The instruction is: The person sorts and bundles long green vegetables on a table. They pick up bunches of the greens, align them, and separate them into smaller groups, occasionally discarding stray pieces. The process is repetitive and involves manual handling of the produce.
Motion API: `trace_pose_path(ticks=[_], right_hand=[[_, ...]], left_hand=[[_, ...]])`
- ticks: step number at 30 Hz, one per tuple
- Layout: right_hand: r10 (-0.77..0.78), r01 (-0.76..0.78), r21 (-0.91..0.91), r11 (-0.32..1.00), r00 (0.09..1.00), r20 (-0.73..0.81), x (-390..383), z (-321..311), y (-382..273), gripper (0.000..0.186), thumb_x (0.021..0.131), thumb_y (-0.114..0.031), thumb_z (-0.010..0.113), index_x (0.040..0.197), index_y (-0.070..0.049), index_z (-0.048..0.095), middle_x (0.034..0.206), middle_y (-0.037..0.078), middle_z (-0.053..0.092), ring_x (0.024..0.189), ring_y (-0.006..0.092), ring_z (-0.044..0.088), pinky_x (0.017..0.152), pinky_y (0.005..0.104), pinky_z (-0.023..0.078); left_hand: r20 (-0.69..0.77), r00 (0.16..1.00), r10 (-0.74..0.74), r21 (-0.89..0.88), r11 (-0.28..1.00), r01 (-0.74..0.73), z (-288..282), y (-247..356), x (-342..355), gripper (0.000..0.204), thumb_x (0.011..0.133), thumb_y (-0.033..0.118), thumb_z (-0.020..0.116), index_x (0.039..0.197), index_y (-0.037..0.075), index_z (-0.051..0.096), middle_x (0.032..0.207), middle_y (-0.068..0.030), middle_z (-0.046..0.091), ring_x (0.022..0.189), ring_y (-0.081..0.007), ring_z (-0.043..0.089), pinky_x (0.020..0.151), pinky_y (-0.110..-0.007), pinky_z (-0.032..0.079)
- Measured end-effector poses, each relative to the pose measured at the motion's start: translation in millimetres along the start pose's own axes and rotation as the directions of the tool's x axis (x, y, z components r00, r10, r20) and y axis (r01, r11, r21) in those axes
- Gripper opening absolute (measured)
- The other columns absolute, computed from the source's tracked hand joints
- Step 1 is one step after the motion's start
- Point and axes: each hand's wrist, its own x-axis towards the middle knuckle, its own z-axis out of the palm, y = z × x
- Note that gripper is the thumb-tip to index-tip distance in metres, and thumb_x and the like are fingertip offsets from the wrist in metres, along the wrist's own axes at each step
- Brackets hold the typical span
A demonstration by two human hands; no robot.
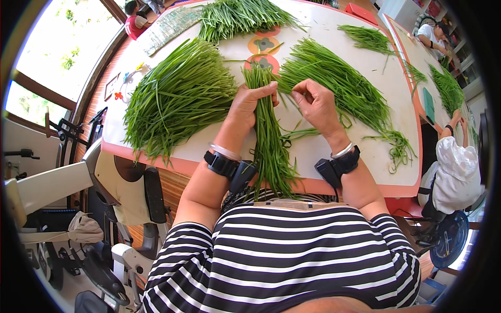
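My left hand (247, 104) is closed around an upright bunch of long green leafy stalks (269, 146), whose lower ends hang over the table's near edge toward my striped shirt. Just right of it, my right hand (315, 104) has its fingers curled and pinched; whatever is between the fingertips is too small to make out. A large pile of green stalks (177, 99) lies on the left of the white, pink-edged table (188, 167). Another long pile (339, 78) lies to the right, with loose strands trailing from its lower end.
More stalks (235, 18) and a flattened bag (167, 31) lie at the back. People (133, 21) (433, 39) (451, 172) are at the upper left and along a second table (417, 88) at right. Exercise equipment (104, 198) crowds the lower left, beside a window (47, 41).
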Motion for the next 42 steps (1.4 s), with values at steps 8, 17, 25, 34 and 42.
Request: trace_pose_path(ticks=[8, 17, 25, 34, 42], right_hand=[[0.013, -0.016, 0.041, 0.999, 0.998, 0.059, -0.3, -5.5, 19.1, 0.007, 0.087, -0.006, 0.067, 0.086, 0.000, 0.064, 0.069, -0.001, 0.056, 0.058, 0.0053, 0.045, 0.053, 0.0212, 0.039], [-0.101, 0.149, -0.523, 0.839, 0.988, 0.119, 1.8, -12.5, 19.8, 0.006, 0.081, -0.013, 0.066, 0.084, -0.007, 0.065, 0.082, 0.007, 0.059, 0.076, 0.0264, 0.060, 0.065, 0.0358, 0.049], [-0.081, 0.149, -0.476, 0.867, 0.984, 0.160, -1.1, -7.2, 17.2, 0.010, 0.079, -0.015, 0.069, 0.081, -0.009, 0.061, 0.087, 0.005, 0.058, 0.086, 0.0247, 0.061, 0.068, 0.0373, 0.052], [-0.116, 0.197, -0.536, 0.821, 0.977, 0.181, -1.5, -5.6, 12.3, 0.006, 0.080, -0.009, 0.064, 0.080, -0.008, 0.059, 0.085, 0.007, 0.056, 0.084, 0.0258, 0.060, 0.068, 0.0370, 0.052], [-0.168, 0.188, -0.414, 0.891, 0.982, 0.083, 3.5, -3.4, 8.4, 0.003, 0.086, -0.007, 0.058, 0.087, -0.005, 0.055, 0.086, 0.010, 0.058, 0.082, 0.0289, 0.059, 0.070, 0.0374, 0.050]], left_hand=[[0.079, 0.997, 0.014, -0.069, 0.998, -0.009, 3.9, 9.2, -6.5, 0.019, 0.082, 0.009, 0.071, 0.098, 0.000, 0.065, 0.085, -0.0106, 0.067, 0.074, -0.0188, 0.064, 0.067, -0.030, 0.053], [0.175, 0.983, -0.049, -0.172, 0.982, 0.080, -5.2, 4.3, -1.6, 0.018, 0.086, 0.011, 0.068, 0.097, -0.001, 0.060, 0.073, -0.0059, 0.059, 0.066, -0.0182, 0.060, 0.069, -0.036, 0.054], [0.040, 0.998, -0.038, -0.017, 0.999, 0.039, -3.3, 3.9, 0.4, 0.016, 0.084, 0.015, 0.071, 0.085, 0.002, 0.063, 0.071, -0.0055, 0.061, 0.061, -0.0166, 0.061, 0.059, -0.029, 0.053], [0.084, 0.996, -0.001, 0.041, 0.999, -0.003, 1.1, -0.6, 0.2, 0.016, 0.083, 0.016, 0.071, 0.078, 0.004, 0.062, 0.067, -0.0044, 0.060, 0.059, -0.0162, 0.061, 0.058, -0.029, 0.051], [0.055, 0.998, 0.007, 0.048, 0.999, -0.010, -1.0, 2.4, -4.5, 0.015, 0.084, 0.014, 0.070, 0.080, 0.003, 0.061, 0.069, -0.0050, 0.060, 0.059, -0.0165, 0.060, 0.058, -0.030, 0.051]])
